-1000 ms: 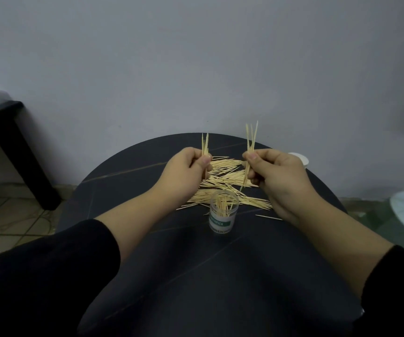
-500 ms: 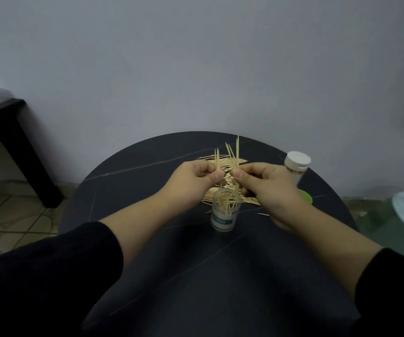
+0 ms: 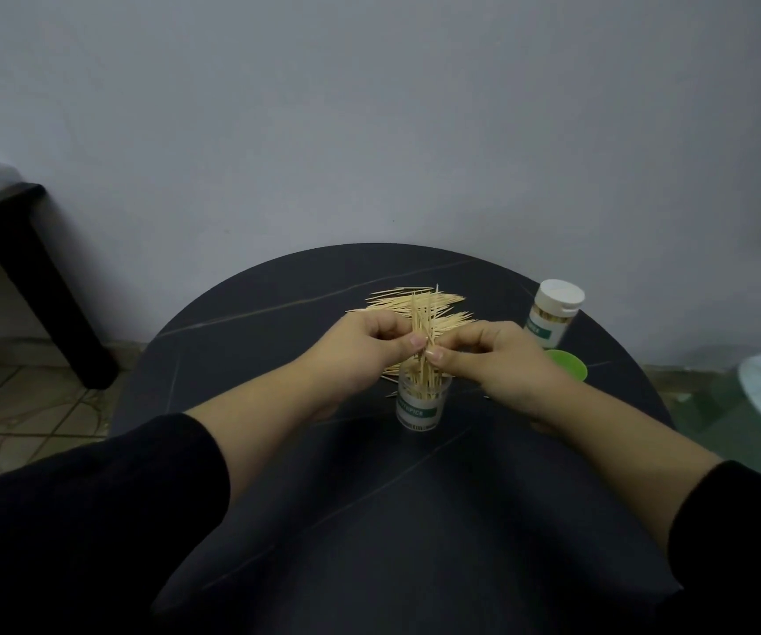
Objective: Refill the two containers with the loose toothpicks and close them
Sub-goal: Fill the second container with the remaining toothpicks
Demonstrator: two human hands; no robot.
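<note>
Both hands meet right above the open container [image 3: 421, 403], which stands upright on the dark round table [image 3: 255, 341], just this side of the loose pile [image 3: 408, 302]. The left hand [image 3: 372, 343] pinches an upright bundle of toothpicks [image 3: 422, 323] between thumb and curled fingers. The right hand [image 3: 491, 359] pinches the same bundle from the other side, with its thumb tip pressed against the sticks. The lower tips sit at or inside the mouth, but I can't tell how deep. Main risk: nobody holds the container. It looks light and narrow, so a sideways nudge from either hand or a levering bundle probably tips it and dumps what's already in. Second risk: the bundle fans out at the top, so an uneven release likely sends strays over the rim or leaves some bridging the mouth, and the lid then won't seat. The picks already inside stand tilted and could block new ones — forcing them risks snapping tips. The green lid [image 3: 569, 365] lies just beyond the right wrist, partly hidden, and a forearm sweep could knock it away. The second container [image 3: 550, 325], with its white cap [image 3: 561, 293] on, stands far right near the table edge, where an elbow could knock it off. The pile is large — overfilling looks plausible.
</note>
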